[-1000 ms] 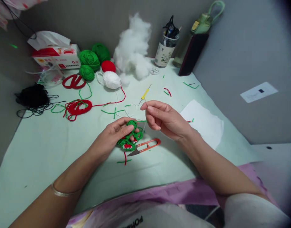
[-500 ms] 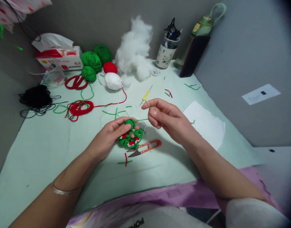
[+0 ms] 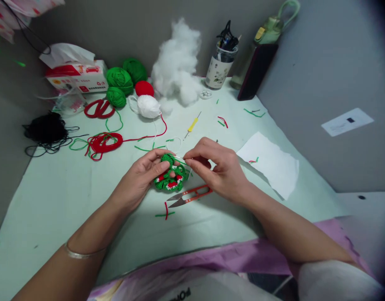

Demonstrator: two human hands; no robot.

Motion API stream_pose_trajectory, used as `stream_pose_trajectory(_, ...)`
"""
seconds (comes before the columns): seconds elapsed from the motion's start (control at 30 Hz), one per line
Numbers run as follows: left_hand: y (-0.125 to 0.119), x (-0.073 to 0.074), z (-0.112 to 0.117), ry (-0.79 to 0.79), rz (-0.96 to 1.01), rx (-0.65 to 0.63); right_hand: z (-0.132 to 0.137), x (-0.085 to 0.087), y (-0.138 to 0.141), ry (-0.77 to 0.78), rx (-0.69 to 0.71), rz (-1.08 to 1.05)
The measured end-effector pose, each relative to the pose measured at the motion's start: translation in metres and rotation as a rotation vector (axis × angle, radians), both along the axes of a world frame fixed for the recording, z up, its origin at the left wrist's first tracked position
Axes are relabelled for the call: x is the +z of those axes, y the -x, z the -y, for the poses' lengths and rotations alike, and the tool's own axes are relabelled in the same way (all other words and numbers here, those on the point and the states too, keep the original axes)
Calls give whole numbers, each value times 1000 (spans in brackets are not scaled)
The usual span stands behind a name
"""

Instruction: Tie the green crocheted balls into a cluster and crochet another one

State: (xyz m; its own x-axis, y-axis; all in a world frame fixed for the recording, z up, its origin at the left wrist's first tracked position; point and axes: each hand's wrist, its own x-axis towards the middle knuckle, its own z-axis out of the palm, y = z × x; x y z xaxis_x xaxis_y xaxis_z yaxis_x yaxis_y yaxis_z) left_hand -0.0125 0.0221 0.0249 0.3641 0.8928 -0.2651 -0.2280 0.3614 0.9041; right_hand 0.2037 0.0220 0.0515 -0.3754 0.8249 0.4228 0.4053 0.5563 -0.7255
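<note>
My left hand is closed on a small green crochet piece with red and white parts. Between the thumb and fingers of my right hand is a thin needle, pinched near one end. Its other end meets the top of the crochet piece; whether it is through the stitches I cannot tell. Green yarn runs beside the needle. Just below the hands lie orange thread snips, their handle partly behind my right hand. A yellow-handled crochet hook rests on the table beyond.
Along the back stand a tissue box, green yarn balls, a red ball, white yarn, white stuffing, a pen cup and a bottle. Red-handled scissors and black yarn lie left; torn paper lies right.
My right hand has moved down and left, bringing the needle from above the yarn to the top of the crochet piece. My left hand still holds the piece, which has shifted slightly.
</note>
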Motion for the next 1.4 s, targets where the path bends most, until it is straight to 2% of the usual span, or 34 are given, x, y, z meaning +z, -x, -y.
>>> stream_pose_trajectory(0.63,0,0,-1,-41,-45,38,2,4,-2,41,24,98)
stream_pose_trajectory(0.9,2,-8,-2,-110,-70,59,2,5,-2,75,14,113)
stream_pose_trajectory(1.23,1,-9,1,-139,-66,72,-2,1,3,288,54,-6)
stream_pose_trajectory(1.4,-1,-11,4,-159,-45,127,-8,-6,4,529,145,-142)
